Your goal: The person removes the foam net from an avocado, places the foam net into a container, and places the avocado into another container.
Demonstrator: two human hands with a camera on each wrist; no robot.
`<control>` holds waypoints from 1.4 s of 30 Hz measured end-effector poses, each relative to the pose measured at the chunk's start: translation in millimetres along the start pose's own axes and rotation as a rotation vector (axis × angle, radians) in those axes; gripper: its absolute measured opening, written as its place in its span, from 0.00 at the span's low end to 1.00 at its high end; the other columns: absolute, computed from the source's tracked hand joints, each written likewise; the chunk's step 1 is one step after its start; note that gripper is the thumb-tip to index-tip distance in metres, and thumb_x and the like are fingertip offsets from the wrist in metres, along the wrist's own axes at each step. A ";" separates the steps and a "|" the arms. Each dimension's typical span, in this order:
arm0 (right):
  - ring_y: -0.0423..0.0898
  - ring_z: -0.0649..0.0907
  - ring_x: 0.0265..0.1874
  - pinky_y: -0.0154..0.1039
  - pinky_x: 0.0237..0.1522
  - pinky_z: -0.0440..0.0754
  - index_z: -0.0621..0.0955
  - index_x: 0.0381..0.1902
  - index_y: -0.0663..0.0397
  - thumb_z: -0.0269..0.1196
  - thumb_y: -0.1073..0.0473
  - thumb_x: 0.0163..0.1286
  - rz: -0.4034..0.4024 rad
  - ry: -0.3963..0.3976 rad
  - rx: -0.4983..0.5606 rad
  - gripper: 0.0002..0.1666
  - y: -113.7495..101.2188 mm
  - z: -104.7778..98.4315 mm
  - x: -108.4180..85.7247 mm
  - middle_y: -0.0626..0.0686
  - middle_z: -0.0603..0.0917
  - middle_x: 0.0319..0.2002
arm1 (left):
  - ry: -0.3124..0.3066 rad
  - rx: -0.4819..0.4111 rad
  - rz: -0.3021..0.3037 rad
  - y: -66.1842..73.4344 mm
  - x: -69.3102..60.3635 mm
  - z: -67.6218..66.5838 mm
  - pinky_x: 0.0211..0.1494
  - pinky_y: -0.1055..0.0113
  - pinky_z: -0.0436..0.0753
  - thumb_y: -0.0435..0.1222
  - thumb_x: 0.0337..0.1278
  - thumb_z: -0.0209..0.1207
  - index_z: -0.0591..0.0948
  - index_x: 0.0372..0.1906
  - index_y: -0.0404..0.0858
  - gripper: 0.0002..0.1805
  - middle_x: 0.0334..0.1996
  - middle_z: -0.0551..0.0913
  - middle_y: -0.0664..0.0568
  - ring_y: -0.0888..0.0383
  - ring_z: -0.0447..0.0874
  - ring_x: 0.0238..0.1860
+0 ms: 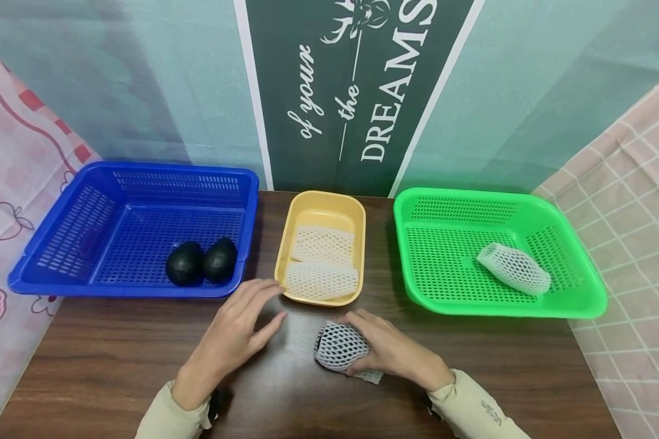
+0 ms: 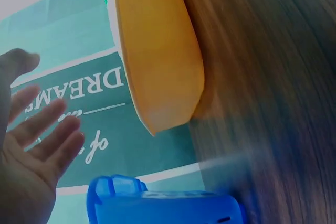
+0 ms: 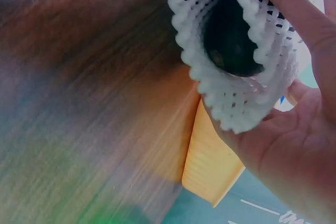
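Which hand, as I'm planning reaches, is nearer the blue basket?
Left. The left hand is close by the near right corner of the blue basket; the right hand is farther right, gripping a netted dark object in front of the yellow tray.

Within the fingers of the right hand (image 1: 387,344), over the table (image 1: 274,396), is a sleeved object (image 1: 340,347). Left of those fingers is the left hand (image 1: 236,329), its fingertips beside the near left corner of a tray (image 1: 320,213); in this lie two net sleeves (image 1: 323,280), one before the other. Beyond the left fingers, leftward, stands one basket (image 1: 154,290), two bare objects (image 1: 184,263) in its near right corner. Beyond the right fingers, rightward, stands a second basket (image 1: 500,306) with another sleeved item (image 1: 516,269) in its right half.
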State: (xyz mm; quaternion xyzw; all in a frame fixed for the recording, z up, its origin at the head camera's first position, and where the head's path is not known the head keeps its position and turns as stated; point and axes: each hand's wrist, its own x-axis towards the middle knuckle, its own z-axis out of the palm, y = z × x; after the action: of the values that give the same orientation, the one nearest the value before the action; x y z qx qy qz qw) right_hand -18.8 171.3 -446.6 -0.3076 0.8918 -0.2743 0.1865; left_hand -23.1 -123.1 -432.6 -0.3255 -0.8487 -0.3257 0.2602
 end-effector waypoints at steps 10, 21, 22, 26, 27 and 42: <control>0.45 0.83 0.52 0.44 0.56 0.82 0.74 0.66 0.51 0.80 0.55 0.43 0.009 -0.013 -0.002 0.49 3.8 -3.9 -1.4 0.49 0.84 0.55 | -0.180 -0.041 0.023 10.8 -9.6 20.5 0.49 0.62 0.83 0.44 0.67 0.60 0.83 0.49 0.41 0.14 0.43 0.87 0.55 0.59 0.85 0.44; 0.45 0.86 0.46 0.40 0.50 0.84 0.76 0.61 0.55 0.79 0.59 0.44 -0.044 -0.005 0.002 0.43 7.6 -6.2 -0.3 0.50 0.87 0.49 | -0.346 -0.077 0.015 20.8 -13.6 45.0 0.54 0.63 0.81 0.42 0.56 0.68 0.83 0.51 0.43 0.17 0.45 0.87 0.58 0.61 0.84 0.47; 0.44 0.86 0.46 0.40 0.51 0.84 0.76 0.61 0.54 0.79 0.59 0.45 -0.042 -0.006 -0.002 0.43 7.4 -6.5 -0.6 0.50 0.87 0.49 | -0.364 -0.077 0.012 21.6 -13.7 46.1 0.55 0.63 0.81 0.43 0.56 0.68 0.83 0.51 0.44 0.18 0.45 0.87 0.58 0.61 0.84 0.48; 0.44 0.86 0.46 0.40 0.51 0.84 0.75 0.62 0.54 0.79 0.57 0.45 -0.027 -0.009 -0.017 0.44 6.7 -6.1 -1.4 0.50 0.87 0.50 | -0.422 -0.089 -0.010 24.3 -14.2 48.2 0.57 0.62 0.80 0.45 0.58 0.67 0.82 0.54 0.44 0.20 0.48 0.86 0.58 0.61 0.83 0.51; 0.44 0.86 0.46 0.40 0.51 0.84 0.75 0.63 0.53 0.79 0.57 0.45 -0.021 -0.009 -0.019 0.44 6.5 -5.9 -1.5 0.50 0.87 0.50 | -0.433 -0.092 -0.015 24.8 -14.3 48.3 0.58 0.62 0.80 0.45 0.57 0.67 0.82 0.55 0.44 0.21 0.49 0.86 0.57 0.60 0.83 0.51; 0.37 0.85 0.38 0.32 0.43 0.84 0.79 0.52 0.53 0.78 0.58 0.48 -0.051 0.005 -0.029 0.32 5.4 -4.2 -2.5 0.47 0.88 0.41 | -0.568 -0.110 -0.070 30.0 -15.7 48.1 0.63 0.58 0.78 0.49 0.51 0.71 0.75 0.65 0.43 0.36 0.58 0.82 0.56 0.58 0.80 0.58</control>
State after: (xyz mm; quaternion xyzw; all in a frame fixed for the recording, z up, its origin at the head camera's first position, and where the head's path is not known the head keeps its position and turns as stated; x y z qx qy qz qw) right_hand -21.5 178.0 -446.2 -0.3322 0.8881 -0.2666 0.1729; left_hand -2.2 -77.1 -462.7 -0.3877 -0.8793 -0.2759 -0.0174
